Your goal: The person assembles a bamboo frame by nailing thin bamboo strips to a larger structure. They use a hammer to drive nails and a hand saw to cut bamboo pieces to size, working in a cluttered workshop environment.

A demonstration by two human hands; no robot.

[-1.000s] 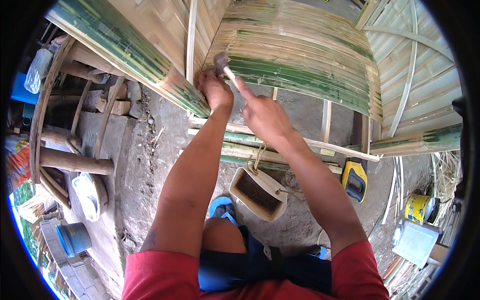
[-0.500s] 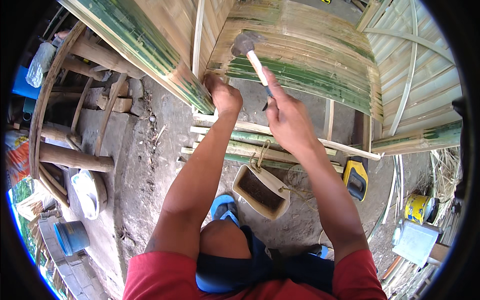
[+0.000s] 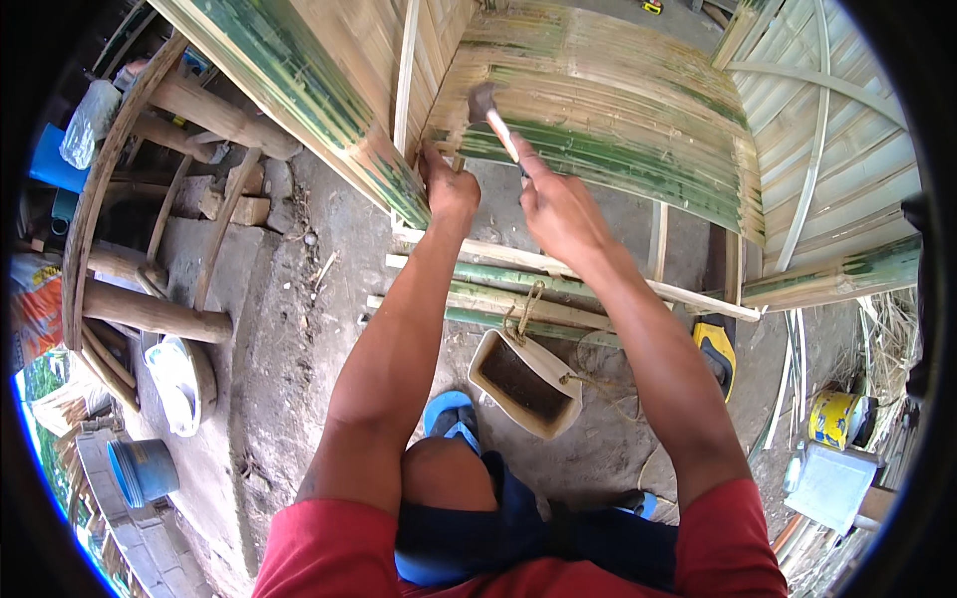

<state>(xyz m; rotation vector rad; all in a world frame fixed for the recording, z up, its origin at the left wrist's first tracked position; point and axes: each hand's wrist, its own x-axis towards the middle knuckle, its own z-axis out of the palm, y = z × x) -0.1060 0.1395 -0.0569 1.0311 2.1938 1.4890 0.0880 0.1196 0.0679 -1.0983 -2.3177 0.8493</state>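
Observation:
My right hand [image 3: 568,217] is wrapped around the handle of a hammer [image 3: 498,128], index finger along it. The hammer's dark head is over the left end of a slatted bamboo panel [image 3: 598,149], green along its near edge. Where this panel meets the green-and-tan bamboo side wall [image 3: 339,115], my left hand [image 3: 451,191] is closed at the corner. A short pale bamboo end shows by its fingers; what exactly they grip is hidden. Below both hands, a pale wooden rail [image 3: 488,249] runs across the frame.
Split bamboo lengths [image 3: 538,299] lie on the ground before me. Close by stands a cut-open container [image 3: 523,384] with rope and dark contents. A yellow-handled saw [image 3: 716,354] lies right. Left are a wooden ladder-like frame [image 3: 150,304] and a blue bucket [image 3: 142,471].
The hammer and my right hand have shifted a little lower and the hammer head has moved slightly right. My left hand stays at the corner. The view has shifted slightly.

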